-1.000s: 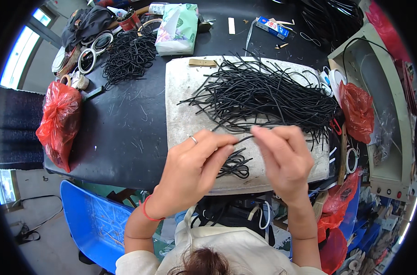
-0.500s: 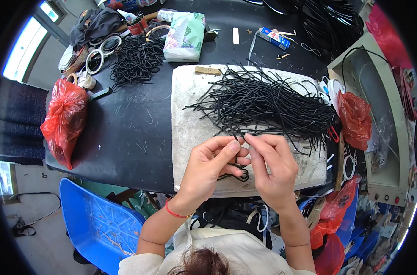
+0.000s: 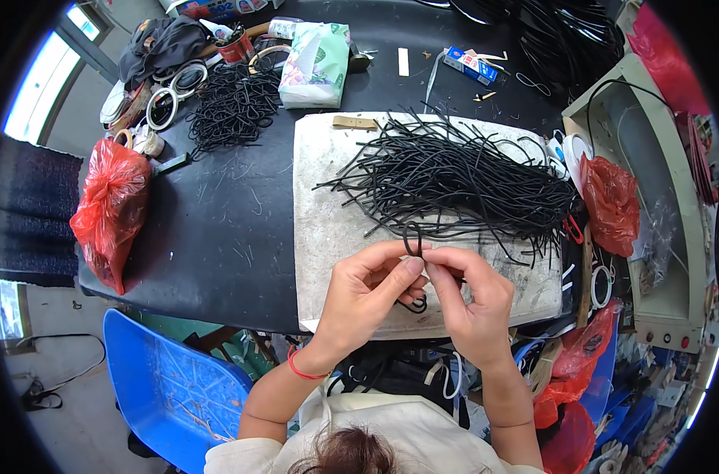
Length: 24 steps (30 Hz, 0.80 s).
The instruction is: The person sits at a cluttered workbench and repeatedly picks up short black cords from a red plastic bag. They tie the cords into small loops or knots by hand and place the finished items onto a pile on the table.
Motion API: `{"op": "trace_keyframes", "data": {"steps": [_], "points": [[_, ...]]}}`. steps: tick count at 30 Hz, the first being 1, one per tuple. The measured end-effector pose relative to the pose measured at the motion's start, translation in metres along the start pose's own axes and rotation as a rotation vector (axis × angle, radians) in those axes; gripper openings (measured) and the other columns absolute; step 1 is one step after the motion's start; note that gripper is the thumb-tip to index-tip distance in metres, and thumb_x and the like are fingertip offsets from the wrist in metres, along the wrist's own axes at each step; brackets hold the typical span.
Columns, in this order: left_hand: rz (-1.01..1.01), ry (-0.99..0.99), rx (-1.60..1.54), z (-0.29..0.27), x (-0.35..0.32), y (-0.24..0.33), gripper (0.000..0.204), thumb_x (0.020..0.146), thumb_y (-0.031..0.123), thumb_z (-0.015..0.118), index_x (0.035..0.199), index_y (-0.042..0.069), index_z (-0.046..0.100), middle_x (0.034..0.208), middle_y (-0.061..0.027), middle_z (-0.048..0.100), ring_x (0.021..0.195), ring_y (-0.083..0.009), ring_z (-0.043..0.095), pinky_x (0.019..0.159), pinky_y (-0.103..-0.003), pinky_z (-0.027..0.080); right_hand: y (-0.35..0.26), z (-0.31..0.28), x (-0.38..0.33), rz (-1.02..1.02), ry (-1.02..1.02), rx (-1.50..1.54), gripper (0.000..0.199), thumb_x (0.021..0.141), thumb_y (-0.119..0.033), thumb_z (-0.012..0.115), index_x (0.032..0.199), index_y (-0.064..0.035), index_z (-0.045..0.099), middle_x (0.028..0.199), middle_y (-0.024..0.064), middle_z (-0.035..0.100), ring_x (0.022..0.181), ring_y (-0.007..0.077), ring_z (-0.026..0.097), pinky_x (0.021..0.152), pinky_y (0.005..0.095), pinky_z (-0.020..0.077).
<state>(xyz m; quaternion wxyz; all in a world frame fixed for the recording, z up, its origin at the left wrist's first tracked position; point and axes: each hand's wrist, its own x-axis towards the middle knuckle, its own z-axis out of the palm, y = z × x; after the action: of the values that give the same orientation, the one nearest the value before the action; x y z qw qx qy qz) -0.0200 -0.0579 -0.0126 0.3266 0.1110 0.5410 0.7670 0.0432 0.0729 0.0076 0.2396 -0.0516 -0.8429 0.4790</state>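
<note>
Between my two hands is a thin black cord (image 3: 411,231), bent into a small upright loop above the fingertips. My left hand (image 3: 371,284) pinches it between thumb and forefinger, the other fingers curled below. My right hand (image 3: 471,292) meets it there, thumb and forefinger pressed together at the cord. A coiled part of the cord hangs under the left fingers. Just beyond the hands lies a big loose bundle of black cords (image 3: 462,178) on a worn white board (image 3: 328,229).
A tan strip (image 3: 354,122) rests on the board's far edge. Left of it are a tangled black cord pile (image 3: 231,107), a tissue pack (image 3: 316,67) and a red plastic bag (image 3: 110,205). A blue tub (image 3: 177,387) stands below the table; another red bag (image 3: 610,204) sits right.
The cord now stands up as a loop above my fingertips. My right fingers have come down slightly and closed in beside the left thumb.
</note>
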Motion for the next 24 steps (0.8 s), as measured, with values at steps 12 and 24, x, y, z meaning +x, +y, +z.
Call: {"op": "trace_keyframes", "data": {"steps": [12,24], "points": [[-0.204,-0.043,-0.344,-0.016,0.003,0.013,0.017,0.089,0.014,0.054,0.098,0.001,0.058,0.083,-0.0025,0.057,0.074,-0.0081,0.054,0.071,-0.023,0.047,0.004,-0.013,-0.003,-0.157,0.046,-0.261,0.02,0.07,0.004,0.067,0.089,-0.0015,0.062,0.079,0.0093,0.059,0.065,0.0211,0.057,0.054,0.0291,0.0459],[-0.184,-0.07,-0.191,0.001,-0.005,0.008,0.019,0.088,0.014,0.057,0.095,-0.003,0.06,0.08,-0.0061,0.062,0.074,-0.0097,0.059,0.065,-0.023,0.05,0.012,0.0,-0.006,-0.379,0.155,-0.36,0.022,0.068,0.004,0.068,0.086,-0.0011,0.057,0.077,0.0083,0.055,0.063,0.0227,0.053,0.051,0.0303,0.0424]]}}
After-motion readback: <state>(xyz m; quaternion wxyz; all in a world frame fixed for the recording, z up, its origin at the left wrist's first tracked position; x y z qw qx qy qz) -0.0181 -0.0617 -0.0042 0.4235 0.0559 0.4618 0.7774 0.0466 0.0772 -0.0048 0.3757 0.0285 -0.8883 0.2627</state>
